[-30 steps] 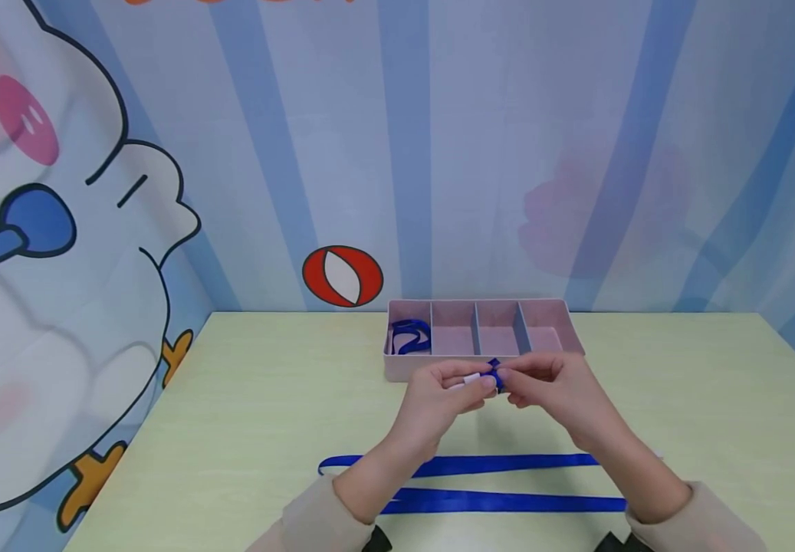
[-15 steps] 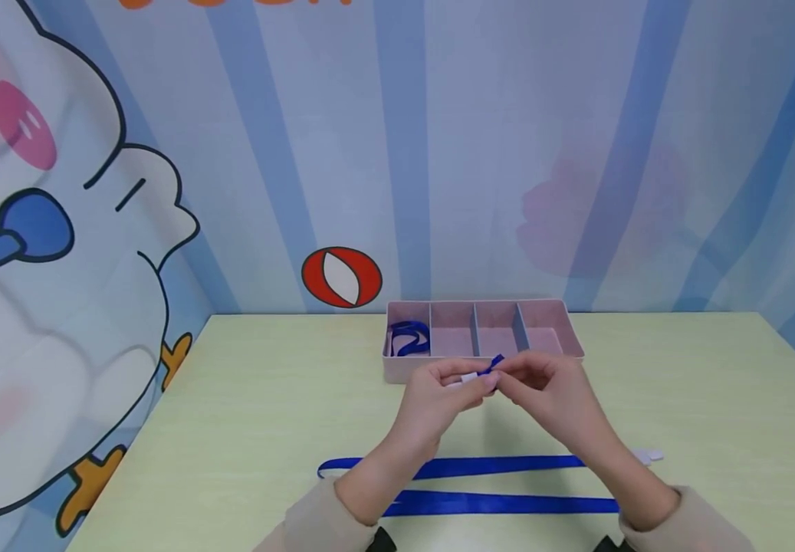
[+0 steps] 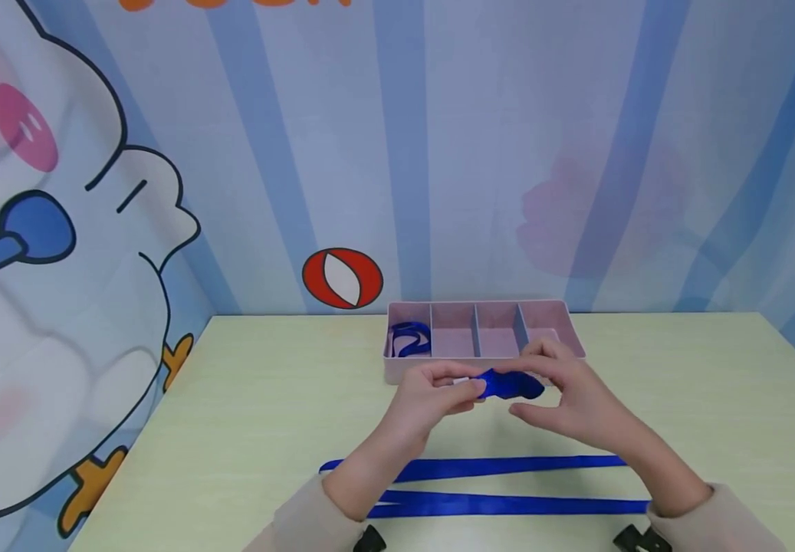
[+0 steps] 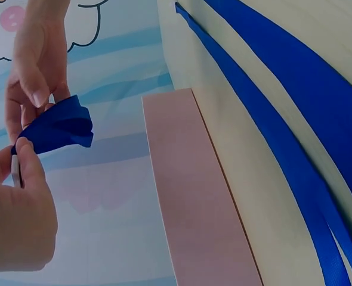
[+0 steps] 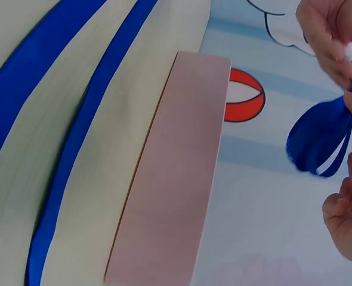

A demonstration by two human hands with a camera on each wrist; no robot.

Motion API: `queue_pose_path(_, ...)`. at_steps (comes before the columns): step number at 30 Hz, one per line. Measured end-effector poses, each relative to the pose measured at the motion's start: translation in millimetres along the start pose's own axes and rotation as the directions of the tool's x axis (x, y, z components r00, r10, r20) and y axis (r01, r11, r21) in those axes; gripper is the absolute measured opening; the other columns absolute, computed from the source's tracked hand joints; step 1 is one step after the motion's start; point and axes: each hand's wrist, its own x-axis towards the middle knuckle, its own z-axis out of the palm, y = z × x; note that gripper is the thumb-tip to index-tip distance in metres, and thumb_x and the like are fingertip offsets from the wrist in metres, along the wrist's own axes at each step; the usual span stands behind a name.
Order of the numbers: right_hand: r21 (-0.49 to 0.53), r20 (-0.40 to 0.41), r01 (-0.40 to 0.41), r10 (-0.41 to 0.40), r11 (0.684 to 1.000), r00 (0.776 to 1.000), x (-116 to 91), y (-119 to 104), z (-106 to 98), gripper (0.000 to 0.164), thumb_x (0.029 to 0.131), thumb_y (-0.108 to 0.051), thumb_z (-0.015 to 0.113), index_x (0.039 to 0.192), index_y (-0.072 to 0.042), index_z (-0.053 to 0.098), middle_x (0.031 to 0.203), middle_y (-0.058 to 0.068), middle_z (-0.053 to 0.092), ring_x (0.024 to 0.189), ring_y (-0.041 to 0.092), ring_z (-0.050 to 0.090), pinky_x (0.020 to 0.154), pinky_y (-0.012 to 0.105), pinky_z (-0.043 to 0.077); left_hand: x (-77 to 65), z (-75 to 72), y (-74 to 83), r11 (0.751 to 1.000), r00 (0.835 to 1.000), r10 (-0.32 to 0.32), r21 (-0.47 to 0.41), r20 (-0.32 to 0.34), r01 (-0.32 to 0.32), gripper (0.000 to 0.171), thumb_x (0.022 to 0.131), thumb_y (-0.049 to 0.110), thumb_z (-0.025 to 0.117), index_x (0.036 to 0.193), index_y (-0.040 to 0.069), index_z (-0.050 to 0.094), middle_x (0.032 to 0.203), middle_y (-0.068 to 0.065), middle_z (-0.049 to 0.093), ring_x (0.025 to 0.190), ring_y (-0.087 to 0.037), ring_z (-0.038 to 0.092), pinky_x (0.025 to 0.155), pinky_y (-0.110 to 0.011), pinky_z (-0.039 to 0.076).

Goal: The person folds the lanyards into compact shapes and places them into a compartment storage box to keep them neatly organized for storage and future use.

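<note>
My left hand (image 3: 431, 399) pinches the gathered end of a blue lanyard (image 3: 516, 385) between thumb and fingers, above the table. A small white end piece (image 3: 461, 380) shows beside those fingers. The blue strap fans out in loops to the right of the pinch, clearest in the left wrist view, where the loops (image 4: 59, 125) spread wide. My right hand (image 3: 573, 395) is spread around the loops, its index finger over their top edge and its thumb apart below. In the right wrist view the right hand's fingers (image 5: 349, 208) lie just below the loops.
Two long runs of blue strap (image 3: 507, 465) stretch across the pale table (image 3: 266, 399) beneath my forearms. Behind my hands stands a pink divided box (image 3: 400, 372). A coiled blue lanyard (image 3: 412, 326) lies in its leftmost compartment. A printed backdrop (image 3: 473, 153) hangs behind the table.
The right fingers have parted from their pinch, and the hand has moved right and spread. The small blue bundle now fans out into loops. The left hand has shifted slightly left, still pinching.
</note>
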Motion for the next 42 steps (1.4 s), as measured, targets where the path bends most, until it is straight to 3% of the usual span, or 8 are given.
queue_pose_path(3,0.012,0.030,0.028,-0.028,1.000,0.999,-1.6,8.3,-3.9,0.054,0.076,-0.002,0.074,0.126,-0.013,0.057,0.113,0.001,0.047,0.099,0.011,0.040,0.069,0.029,0.043,-0.6,-3.0,0.5,1.000,1.000,0.003,0.003,0.029,-0.003,0.023,0.087,0.012,0.067,0.105,-0.002,0.067,0.091,-0.011,0.070,0.083,-0.019,0.068,0.079,-0.032,0.054)
queue_pose_path(7,0.105,0.130,-0.090,0.076,0.990,0.989,-4.9,17.5,-8.3,0.055,0.085,-0.007,0.065,0.136,-0.013,0.046,0.132,0.003,0.046,0.111,0.010,0.040,0.075,0.035,0.044,-2.5,-5.2,3.0,1.000,0.998,-0.011,-0.012,0.064,0.012,0.023,0.086,0.010,0.067,0.105,-0.003,0.067,0.090,-0.012,0.070,0.083,-0.020,0.068,0.079,-0.033,0.054)
queue_pose_path(13,0.238,0.235,-0.246,0.190,0.940,0.953,-7.4,25.2,-10.1,0.044,0.091,-0.010,0.059,0.133,-0.004,0.049,0.116,0.008,0.058,0.097,0.015,0.051,0.072,0.032,0.047,-2.7,-6.3,6.0,0.998,0.993,-0.034,-0.050,0.112,0.040,0.024,0.086,0.008,0.067,0.105,-0.006,0.066,0.090,-0.013,0.070,0.081,-0.021,0.068,0.079,-0.032,0.054)
queue_pose_path(18,0.283,0.250,-0.296,0.227,0.912,0.941,-6.7,26.4,-9.3,0.026,0.091,-0.006,0.057,0.116,-0.003,0.060,0.101,0.008,0.060,0.087,0.024,0.053,0.069,0.031,0.050,-1.3,-6.4,7.6,0.995,0.991,-0.036,-0.085,0.130,0.047,0.024,0.086,0.005,0.065,0.106,-0.009,0.064,0.087,-0.012,0.070,0.078,-0.019,0.068,0.078,-0.031,0.054)
queue_pose_path(24,0.325,0.151,-0.312,0.276,0.893,0.949,-5.3,25.0,-7.1,0.012,0.089,0.002,0.054,0.101,0.002,0.057,0.091,0.012,0.057,0.081,0.024,0.055,0.067,0.029,0.053,-0.6,-4.6,6.8,0.993,0.990,-0.040,-0.109,0.136,0.055,0.024,0.087,0.004,0.065,0.105,-0.010,0.064,0.086,-0.010,0.069,0.077,-0.017,0.068,0.078,-0.030,0.054)
queue_pose_path(30,0.272,-0.053,-0.270,0.295,0.924,0.954,-4.2,20.7,-1.9,0.013,0.090,0.007,0.052,0.101,0.000,0.053,0.084,0.010,0.054,0.072,0.017,0.056,0.064,0.025,0.053,-1.0,-0.3,4.0,0.991,0.992,-0.059,-0.115,0.109,0.072,0.022,0.087,0.005,0.065,0.104,-0.009,0.064,0.085,-0.010,0.069,0.075,-0.016,0.068,0.075,-0.027,0.054)
queue_pose_path(36,-0.021,-0.293,-0.166,0.152,0.986,0.944,0.0,11.8,9.9,0.021,0.086,0.010,0.056,0.101,-0.004,0.061,0.077,0.004,0.058,0.060,0.012,0.050,0.051,0.021,0.047,-0.2,5.1,0.5,0.980,0.992,-0.097,-0.164,0.083,0.110,0.021,0.086,0.002,0.064,0.104,-0.008,0.064,0.082,-0.008,0.068,0.070,-0.012,0.067,0.070,-0.023,0.054)
queue_pose_path(42,-0.255,-0.355,-0.093,-0.004,0.962,0.935,1.9,10.9,12.3,0.027,0.078,0.016,0.063,0.097,-0.002,0.063,0.084,0.006,0.062,0.063,0.011,0.048,0.053,0.021,0.047,1.7,1.3,-3.4,0.985,0.993,-0.106,-0.129,0.057,0.113,0.021,0.086,0.004,0.065,0.104,-0.007,0.065,0.082,-0.008,0.068,0.072,-0.013,0.067,0.071,-0.024,0.054)
